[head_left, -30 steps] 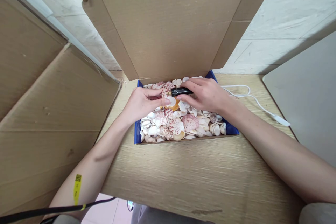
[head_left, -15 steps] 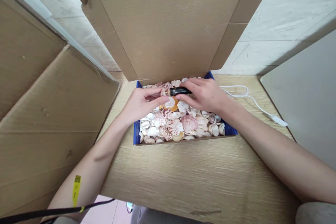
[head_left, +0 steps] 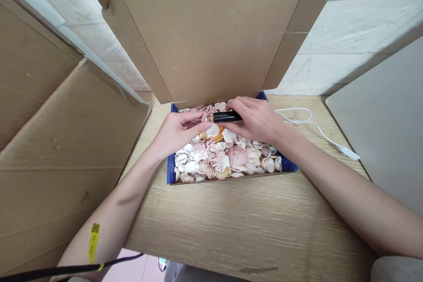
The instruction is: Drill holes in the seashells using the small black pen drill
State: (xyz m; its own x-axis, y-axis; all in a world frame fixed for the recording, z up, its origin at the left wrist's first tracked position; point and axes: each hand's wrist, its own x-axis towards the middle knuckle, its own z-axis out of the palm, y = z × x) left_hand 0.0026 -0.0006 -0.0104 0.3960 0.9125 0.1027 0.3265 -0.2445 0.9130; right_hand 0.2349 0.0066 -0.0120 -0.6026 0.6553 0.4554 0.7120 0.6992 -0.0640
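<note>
Right hand grips the tool; left hand pinches a small shell right by its tip, contact too fine to confirm. Both are above loose shells in the box. White cord lies beyond the right hand. Risk: weak pinch or off-axis push could skid the tip into the left hand, or crack the shell.

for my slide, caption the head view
Left hand pinches a shell, right hand grips a black tool, over seashells in a box.
</note>
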